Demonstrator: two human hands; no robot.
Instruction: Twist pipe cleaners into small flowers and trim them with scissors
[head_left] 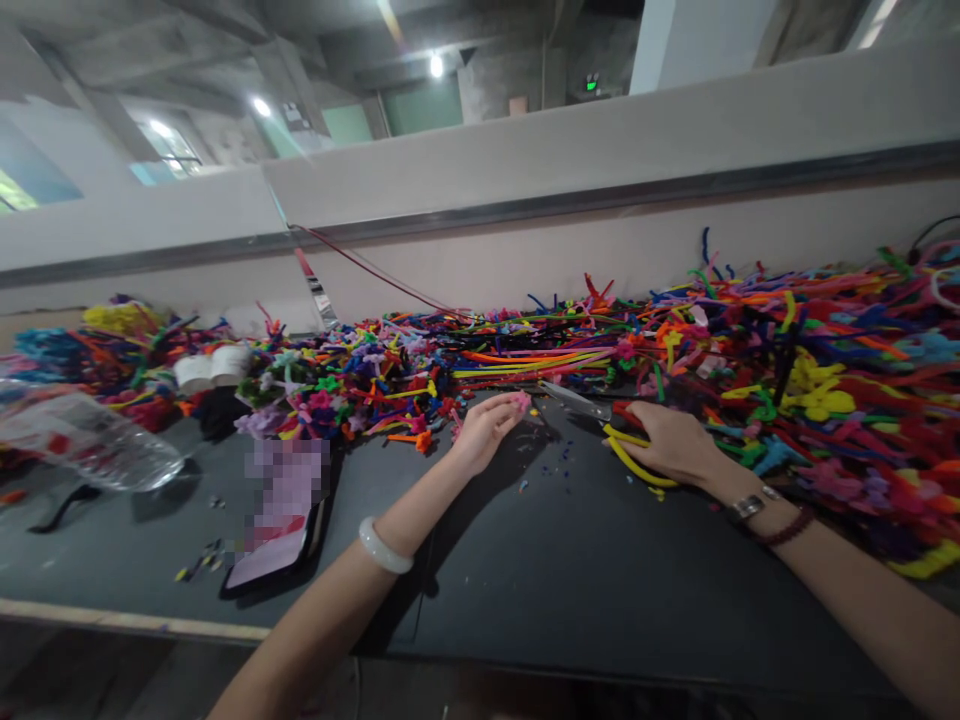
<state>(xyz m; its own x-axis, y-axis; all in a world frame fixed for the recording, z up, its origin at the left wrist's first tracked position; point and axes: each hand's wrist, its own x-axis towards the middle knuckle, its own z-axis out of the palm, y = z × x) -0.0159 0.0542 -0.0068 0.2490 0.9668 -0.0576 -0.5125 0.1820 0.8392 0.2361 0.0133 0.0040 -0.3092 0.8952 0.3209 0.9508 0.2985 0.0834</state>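
Observation:
Between the fingertips of my left hand [491,425] is a small pink fuzzy pipe cleaner piece [520,402]; its exact shape is too small to make out. My right hand [671,440] is closed around the red handle of a pair of scissors [577,401], whose blades point left toward the pink piece without visibly touching it. A yellow pipe cleaner [630,462] curves beneath the right hand, and whether the fingers grip it is hidden. Tiny dark blue and yellow clippings [564,455] lie on the dark tabletop [570,580] between both hands.
Heaps of colourful pipe cleaners [847,370] and fuzzy flowers [315,405] line the back of the table against a pale partition [480,165]. To the left are a phone [281,520], a clear plastic bottle [97,440] and white rolls [214,368].

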